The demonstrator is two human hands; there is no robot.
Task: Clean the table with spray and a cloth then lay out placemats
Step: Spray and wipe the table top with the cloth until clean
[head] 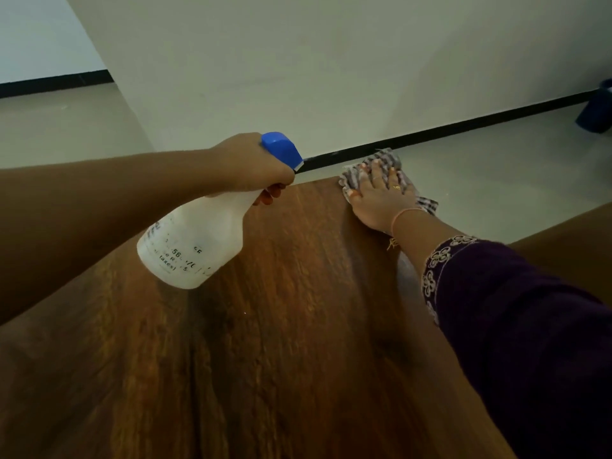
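Below, the table [298,326] fills most of the view; its top is dark brown wood with a long grain that runs away from the person toward the far edge. Beyond that edge I see a pale floor [480,180], a white wall [331,77] and a black skirting strip [447,129] at the foot of the wall. At the far right, on the floor near the wall, stands a dark blue bucket [596,111], cut by the picture border; what is inside it I cannot tell.

The left hand [255,164] holds a spray bottle [198,240] above the table, near the middle of the far part. The fingers [270,193] are clenched around the neck, under the blue spray head [283,149], and the nozzle points toward the far right corner. The bottle is white and half-transparent, tilted with its base toward the person, with some printed text that is too blurred to read. How much liquid is in it I cannot say.

The right hand [381,197] lies flat on a checked cloth [384,170] at the far right corner of the table. Its fingers are spread and pressed down on the cloth, not closed around it. Part of the cloth hangs over the far edge. On this arm there is a thin bracelet [402,215] and a dark purple sleeve [513,309] with pale embroidery at the cuff.
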